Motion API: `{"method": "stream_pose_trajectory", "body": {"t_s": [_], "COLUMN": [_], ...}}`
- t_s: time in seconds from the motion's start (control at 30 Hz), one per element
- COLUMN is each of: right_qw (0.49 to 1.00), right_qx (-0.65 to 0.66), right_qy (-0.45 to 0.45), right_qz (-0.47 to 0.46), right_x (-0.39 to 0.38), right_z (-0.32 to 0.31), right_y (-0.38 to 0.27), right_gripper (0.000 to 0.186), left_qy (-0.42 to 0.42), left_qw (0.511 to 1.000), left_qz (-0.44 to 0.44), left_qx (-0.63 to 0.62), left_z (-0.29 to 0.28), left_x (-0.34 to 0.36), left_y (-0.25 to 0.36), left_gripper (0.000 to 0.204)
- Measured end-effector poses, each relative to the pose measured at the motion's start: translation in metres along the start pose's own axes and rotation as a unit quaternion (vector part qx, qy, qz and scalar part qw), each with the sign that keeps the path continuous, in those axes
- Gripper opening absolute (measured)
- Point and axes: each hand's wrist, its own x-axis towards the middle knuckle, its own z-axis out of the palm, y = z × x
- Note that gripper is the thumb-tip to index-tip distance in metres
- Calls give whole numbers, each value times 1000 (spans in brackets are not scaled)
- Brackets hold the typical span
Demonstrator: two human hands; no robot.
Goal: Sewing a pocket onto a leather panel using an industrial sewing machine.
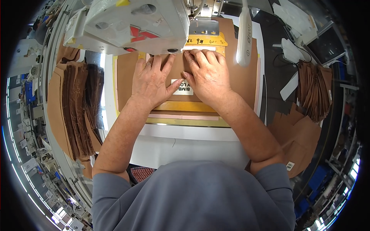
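Both my hands press down on a brown fabric panel point(127, 69) lying flat under a sewing machine head point(135, 23). My left hand point(152, 79) has its fingers stretched forward and spread, their tips close to the machine's front. My right hand point(210, 75) lies on the panel with fingers extended and slightly bent, the tips at a white strip point(204, 49). Between my two thumbs is a white printed label point(183, 89). A yellow template strip point(189, 106) crosses the panel nearer to me. Another yellow template piece point(208, 40) with handwriting sits beyond my right fingertips.
Brown cut pieces point(75, 107) stand stacked on the left. On the right are a fanned bundle of brown pieces point(314, 90) and loose brown panels point(296, 134). A white upright machine part point(243, 38) rises beyond my right hand. A dark screen point(327, 42) stands far right.
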Motion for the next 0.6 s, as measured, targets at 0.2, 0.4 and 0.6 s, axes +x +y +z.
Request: {"method": "stream_pose_trajectory", "body": {"t_s": [0.2, 0.4, 0.6], "right_qw": [1000, 1000, 998], "right_qx": [2, 12, 46], "right_qy": [4, -1, 17], "right_qz": [-6, -19, -44], "right_x": [1, 0, -5], "right_z": [0, -1, -7], "right_y": [-1, 0, 6], "right_gripper": [58, 58, 52], "left_qy": [-6, -16, -50], "left_qw": [1000, 999, 997], "left_qz": [-8, -21, -45], "left_qx": [10, 40, 42], "left_z": [-1, -2, -7], "left_x": [-1, -2, -2], "left_y": [-4, -7, -8], "left_gripper": [70, 67, 66]}}
